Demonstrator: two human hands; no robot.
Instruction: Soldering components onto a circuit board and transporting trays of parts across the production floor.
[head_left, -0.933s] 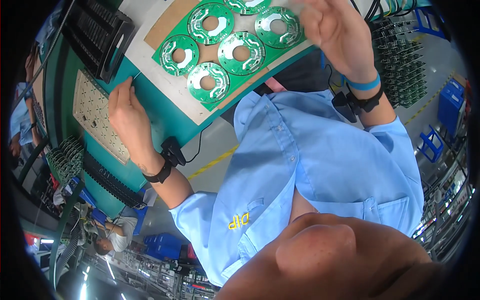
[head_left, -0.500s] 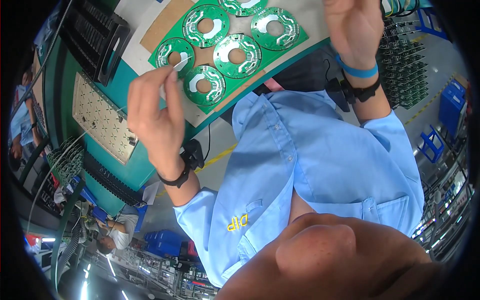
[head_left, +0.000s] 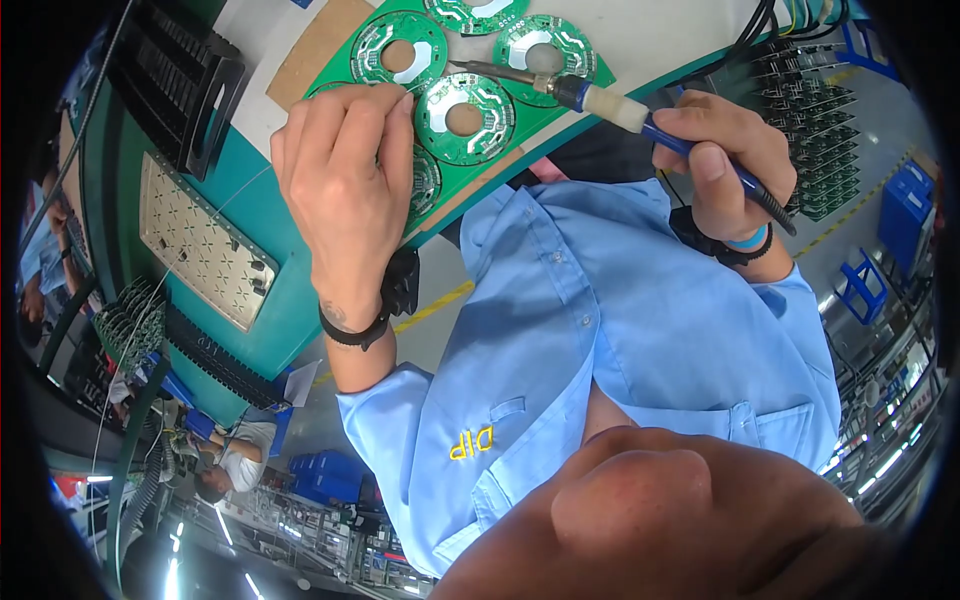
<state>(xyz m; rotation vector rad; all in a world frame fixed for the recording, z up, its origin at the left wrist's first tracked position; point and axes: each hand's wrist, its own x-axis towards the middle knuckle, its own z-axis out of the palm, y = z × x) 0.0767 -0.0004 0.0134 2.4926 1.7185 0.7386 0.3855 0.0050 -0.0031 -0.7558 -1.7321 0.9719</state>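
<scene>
My right hand [head_left: 725, 160] grips a soldering iron [head_left: 615, 105] by its blue handle. The iron's thin dark tip points left above a panel of green ring-shaped circuit boards [head_left: 465, 118]. My left hand [head_left: 345, 180] is closed over the panel's left part, thumb and fingertips pinched together near one ring. A thin solder wire [head_left: 228, 203] runs from this hand away to the left; its end at the fingertips is hidden. The hand covers parts of the lower left rings. White patches and round centre holes show on the rings.
Left of the panel stand a black slotted rack [head_left: 185, 90] and a beige tray [head_left: 205, 240] with cross-shaped marks. Stacked green boards [head_left: 810, 130] are on the right. Cables [head_left: 765, 30] hang at the upper right. A co-worker [head_left: 240, 460] sits at the lower left.
The soldering iron has come into view in my right hand, which has moved down from the top edge. My left hand has moved up and right over the panel, covering the lower left rings.
</scene>
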